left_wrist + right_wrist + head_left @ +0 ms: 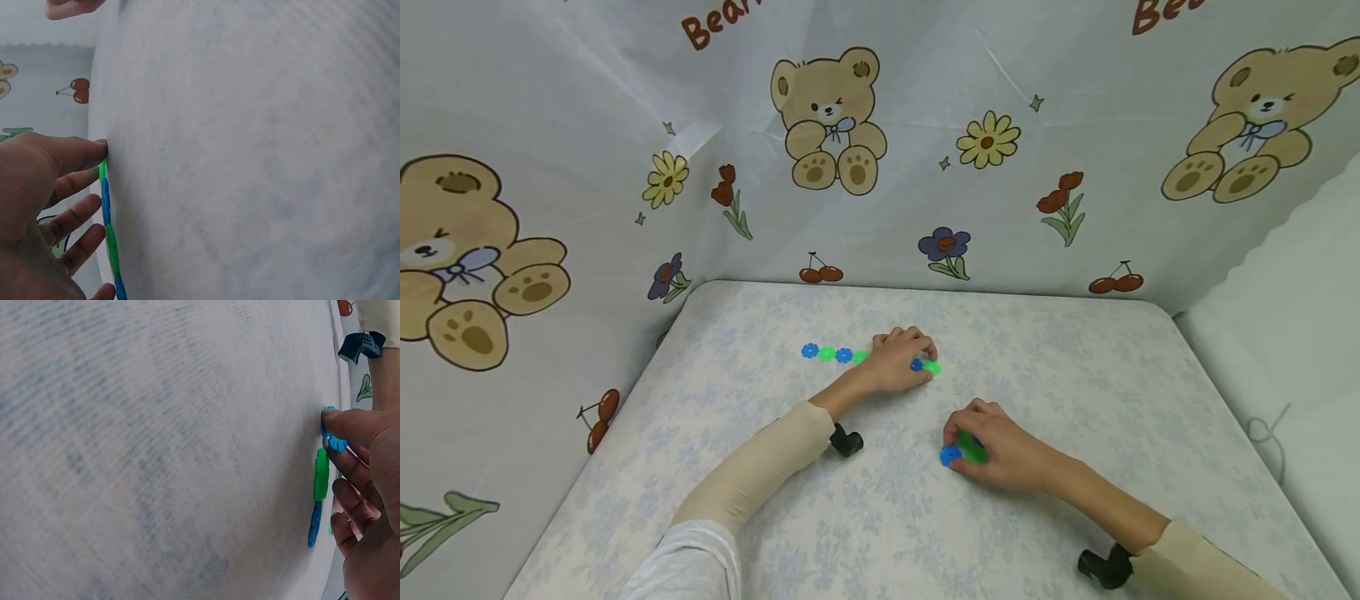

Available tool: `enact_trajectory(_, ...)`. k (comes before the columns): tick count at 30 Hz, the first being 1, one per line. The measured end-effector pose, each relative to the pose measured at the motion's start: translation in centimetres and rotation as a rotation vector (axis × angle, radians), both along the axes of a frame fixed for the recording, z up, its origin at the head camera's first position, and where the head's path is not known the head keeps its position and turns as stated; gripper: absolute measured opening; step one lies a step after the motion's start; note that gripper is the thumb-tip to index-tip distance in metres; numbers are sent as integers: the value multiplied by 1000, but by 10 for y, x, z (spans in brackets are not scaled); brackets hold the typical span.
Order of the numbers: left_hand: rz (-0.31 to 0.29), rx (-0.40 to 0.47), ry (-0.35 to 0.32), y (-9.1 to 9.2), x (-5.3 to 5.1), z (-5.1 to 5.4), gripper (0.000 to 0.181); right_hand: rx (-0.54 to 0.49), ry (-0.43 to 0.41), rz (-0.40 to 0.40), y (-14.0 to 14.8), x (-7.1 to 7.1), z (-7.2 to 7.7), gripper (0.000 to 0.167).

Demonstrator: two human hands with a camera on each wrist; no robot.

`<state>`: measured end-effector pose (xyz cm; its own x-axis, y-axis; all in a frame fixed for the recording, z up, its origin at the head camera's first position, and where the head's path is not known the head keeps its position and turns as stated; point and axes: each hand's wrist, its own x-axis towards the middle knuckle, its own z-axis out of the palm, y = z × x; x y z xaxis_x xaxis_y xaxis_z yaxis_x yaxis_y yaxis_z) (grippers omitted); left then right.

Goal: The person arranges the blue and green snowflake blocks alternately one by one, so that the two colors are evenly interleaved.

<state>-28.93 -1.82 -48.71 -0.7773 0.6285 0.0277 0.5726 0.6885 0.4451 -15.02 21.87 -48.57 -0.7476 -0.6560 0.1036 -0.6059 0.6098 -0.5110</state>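
A row of blue and green notched discs (826, 354) lies flat on the table, running left to right in the head view. My left hand (895, 362) arches over its right part, thumb and fingertips touching around the end green disc (932, 367); some discs are hidden beneath. The left wrist view shows the left hand (31, 194) with fingers spread along the row. Nearer the front, my right hand (1011, 454) pinches a blue disc (951, 455) between thumb and index finger. Beside it, in the right wrist view, stand a green disc (321, 475) and another blue one (314, 524).
The pale patterned table (1037, 358) meets a printed bear curtain (895, 100) at its back edge. A dark clip-like part (846, 440) sits by the left wrist and another (1105, 568) by the right. A thin cable (1270, 433) hangs beyond the right edge.
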Motion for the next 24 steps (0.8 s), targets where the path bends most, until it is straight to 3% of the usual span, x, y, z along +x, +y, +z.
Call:
enact_trajectory(12,3,-19,-13,0,-3,-2,23,3,-4,-58,-12,-7,-1,20)
enact_trajectory(19,12,-12,-18,-1,-3,-3,23,-104,-29,-29,-12,-18,-6,18)
enact_trajectory(24,11,-7,-17,-1,-2,-2,23,-130,-70,-77,-11,-25,-7,17)
